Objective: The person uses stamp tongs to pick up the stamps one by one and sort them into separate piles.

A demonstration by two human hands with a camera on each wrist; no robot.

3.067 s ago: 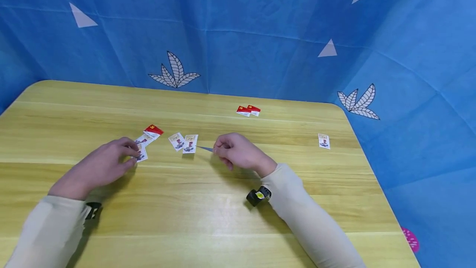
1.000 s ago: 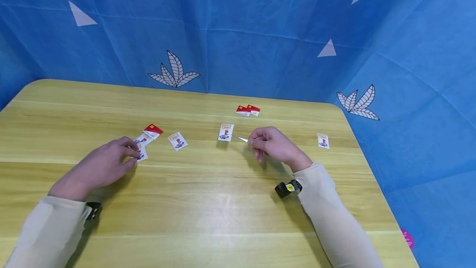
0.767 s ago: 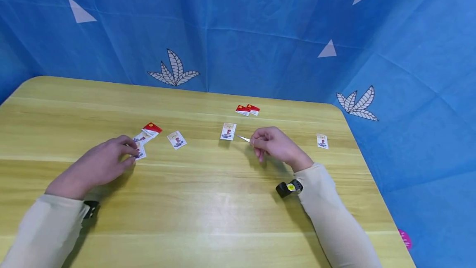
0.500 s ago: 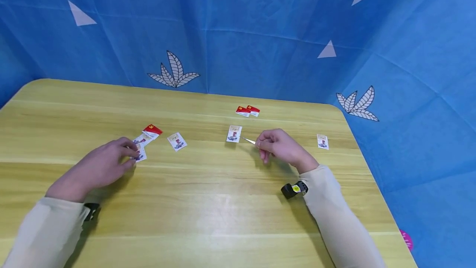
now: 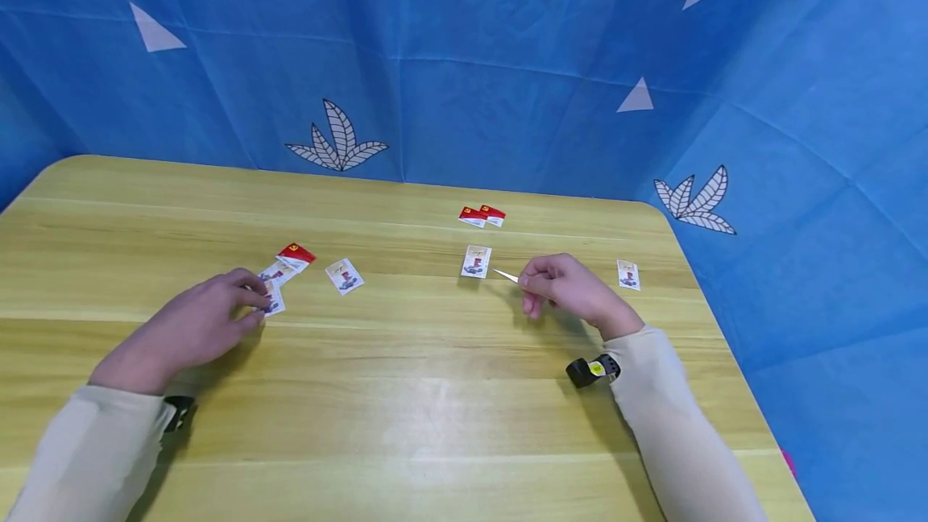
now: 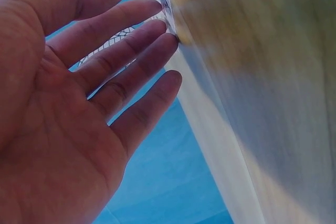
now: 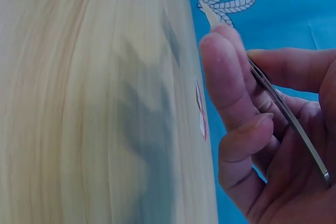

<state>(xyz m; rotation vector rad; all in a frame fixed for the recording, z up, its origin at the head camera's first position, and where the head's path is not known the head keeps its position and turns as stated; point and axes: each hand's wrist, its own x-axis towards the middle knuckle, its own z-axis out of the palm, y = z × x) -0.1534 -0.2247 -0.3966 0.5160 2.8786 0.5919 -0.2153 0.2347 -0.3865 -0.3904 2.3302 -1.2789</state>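
Silvery tweezers (image 7: 292, 121) — yellow wood-grained table (image 5: 435, 425) — blue curtain (image 5: 493, 119) patterned with white leaves (image 5: 339, 135).

A yellowish wood-grain table (image 5: 428, 441) with rounded far corners carries small stamp-like cards. Near its far edge, two red-and-white cards (image 5: 473, 217) overlap. At left, a red-topped card (image 5: 296, 255) meets two pale printed cards (image 5: 278, 273). A tilted card (image 5: 344, 276) lies just beside them, a lone card (image 5: 628, 275) near the right edge.
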